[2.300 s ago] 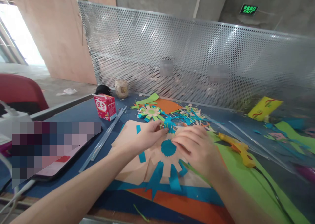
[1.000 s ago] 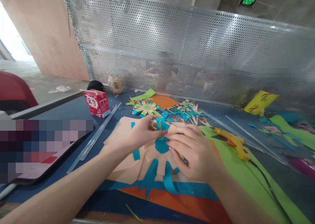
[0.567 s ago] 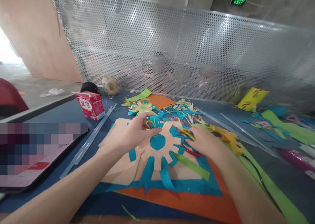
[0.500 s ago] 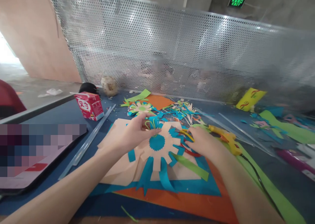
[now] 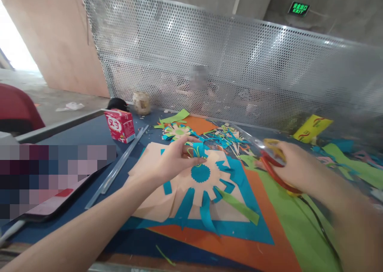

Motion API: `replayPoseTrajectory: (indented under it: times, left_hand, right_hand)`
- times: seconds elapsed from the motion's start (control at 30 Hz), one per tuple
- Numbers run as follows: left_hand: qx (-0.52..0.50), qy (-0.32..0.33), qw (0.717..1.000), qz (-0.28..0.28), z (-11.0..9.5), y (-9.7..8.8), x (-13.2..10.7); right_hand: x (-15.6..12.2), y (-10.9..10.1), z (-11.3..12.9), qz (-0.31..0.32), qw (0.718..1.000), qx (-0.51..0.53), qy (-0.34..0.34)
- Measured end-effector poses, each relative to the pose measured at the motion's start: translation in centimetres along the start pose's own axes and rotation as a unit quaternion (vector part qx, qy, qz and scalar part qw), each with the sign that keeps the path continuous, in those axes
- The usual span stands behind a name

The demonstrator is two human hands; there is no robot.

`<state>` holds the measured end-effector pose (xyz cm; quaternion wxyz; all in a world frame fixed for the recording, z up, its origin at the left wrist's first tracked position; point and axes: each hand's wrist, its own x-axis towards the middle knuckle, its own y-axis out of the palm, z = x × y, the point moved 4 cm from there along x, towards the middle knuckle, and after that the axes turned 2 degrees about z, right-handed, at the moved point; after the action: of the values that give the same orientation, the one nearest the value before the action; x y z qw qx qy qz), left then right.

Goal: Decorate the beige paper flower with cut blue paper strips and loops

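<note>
A paper flower (image 5: 209,194) with cream petals, blue strips beneath and a scalloped blue centre (image 5: 200,173) lies on stacked paper sheets. At its upper edge, my left hand (image 5: 179,156) pinches a curled blue paper strip (image 5: 198,149) with thin green strands on it. To the right of the flower, my right hand (image 5: 295,162) is closed on scissors (image 5: 273,164) with red and yellow handles; motion blurs them. Under that hand is the yellow glue gun (image 5: 295,193), mostly hidden, its black cord trailing toward the front.
A smaller paper flower (image 5: 178,132) and a heap of paper scraps (image 5: 226,136) lie behind. Clear glue sticks (image 5: 119,160), a red drink box (image 5: 119,125) and a tablet (image 5: 60,202) are at left. A perforated metal screen (image 5: 179,44) stands at the back; a yellow packet (image 5: 312,128) lies at right.
My right hand has moved right with the scissors, away from the flower and over the glue gun. My left hand keeps its pinch on the blue strip. The view has shifted slightly left.
</note>
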<state>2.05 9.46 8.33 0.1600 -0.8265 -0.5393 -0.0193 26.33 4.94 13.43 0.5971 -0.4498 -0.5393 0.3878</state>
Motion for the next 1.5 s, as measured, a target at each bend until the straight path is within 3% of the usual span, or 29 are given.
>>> replayPoseTrajectory:
  times: [0.1,0.23,0.63,0.83,1.27,1.5]
  left_hand:
    - [-0.002,0.017,1.000,0.004,0.2,-0.1,0.1]
    - [-0.031,0.034,0.999,0.028,-0.1,0.1,-0.1]
    - [-0.028,0.056,0.998,0.032,-0.9,0.2,-0.6]
    - [-0.023,0.041,0.998,0.035,-1.1,0.3,-0.8]
    - [-0.016,0.065,0.998,0.022,-0.3,0.3,-0.5]
    - [-0.049,0.061,0.996,0.035,-0.6,0.4,-0.6]
  right_hand:
    - [-1.1,-1.7,-0.1,0.025,0.998,0.012,-0.050]
    - [-2.5,-2.3,1.0,0.043,0.990,-0.002,-0.133]
    - [-2.0,-2.8,1.7,0.016,0.982,-0.061,-0.177]
    - [-1.7,-3.3,1.7,0.004,0.982,-0.126,-0.138]
    - [-1.9,-3.5,2.3,0.068,0.982,-0.136,-0.108]
    - [-1.9,-3.6,2.7,0.071,0.984,-0.125,-0.108]
